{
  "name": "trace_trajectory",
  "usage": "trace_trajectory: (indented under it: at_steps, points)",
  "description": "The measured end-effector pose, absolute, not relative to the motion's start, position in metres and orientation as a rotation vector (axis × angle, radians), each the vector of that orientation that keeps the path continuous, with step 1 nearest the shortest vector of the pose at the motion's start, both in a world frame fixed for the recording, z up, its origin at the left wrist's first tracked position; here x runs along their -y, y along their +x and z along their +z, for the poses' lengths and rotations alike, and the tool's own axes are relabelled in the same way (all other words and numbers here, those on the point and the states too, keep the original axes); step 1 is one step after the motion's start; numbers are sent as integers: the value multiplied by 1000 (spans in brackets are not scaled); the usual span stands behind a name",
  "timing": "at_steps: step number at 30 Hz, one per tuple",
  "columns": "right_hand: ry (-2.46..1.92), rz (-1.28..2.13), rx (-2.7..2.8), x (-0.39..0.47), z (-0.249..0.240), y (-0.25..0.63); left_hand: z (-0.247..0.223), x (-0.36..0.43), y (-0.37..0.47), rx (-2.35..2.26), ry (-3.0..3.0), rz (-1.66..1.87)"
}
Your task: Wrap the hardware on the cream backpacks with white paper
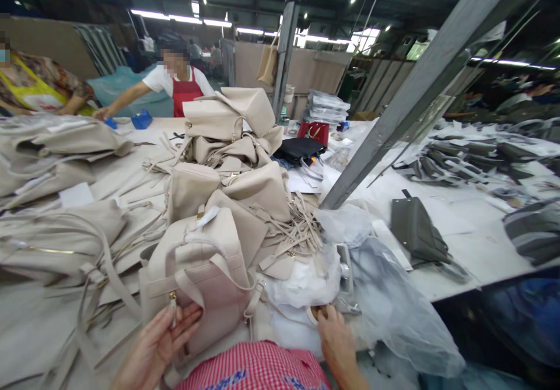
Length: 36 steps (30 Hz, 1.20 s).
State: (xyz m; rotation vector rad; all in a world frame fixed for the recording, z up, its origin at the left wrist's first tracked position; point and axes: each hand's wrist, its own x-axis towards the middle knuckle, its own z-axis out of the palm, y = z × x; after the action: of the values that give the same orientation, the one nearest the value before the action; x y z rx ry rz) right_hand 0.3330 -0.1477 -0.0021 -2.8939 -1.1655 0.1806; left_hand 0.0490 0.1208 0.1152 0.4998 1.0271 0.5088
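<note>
A beige handbag (219,297) stands upright just in front of me, its handles looped over its front. My left hand (168,334) is at the bag's front, thumb and fingers on a small zipper pull (174,308) with gold-coloured metal above it. My right hand (336,334) reaches into a small round dish (312,314), its fingers bent together at the rim. Whatever those fingers pinch is hidden. Beside the dish lie a clear plastic bag (306,285) and a tape dispenser-like grey object (345,270).
More beige bags (245,186) are piled behind, with a heap of thin straps (301,232) alongside. A slanted grey metal post (394,116) rises at right. Plastic sheeting (394,297) hangs over the table edge. Dark grey bags (415,227) lie beyond. Two co-workers (184,87) are across the table.
</note>
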Motion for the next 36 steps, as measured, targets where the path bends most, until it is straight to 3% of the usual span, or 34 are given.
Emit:
trace_trajectory:
  at_steps: [8, 21, 36]
  points:
    - [-2826, 234, 1279, 123, 12, 368, 120, -119, 53, -1046, 515, 532]
    - [-2897, 417, 1164, 95, -9, 399, 97, -120, 45, -1035, 484, 581]
    - [-2166, 701, 516, 95, 42, 397, 121, -114, 54, -1103, 492, 577]
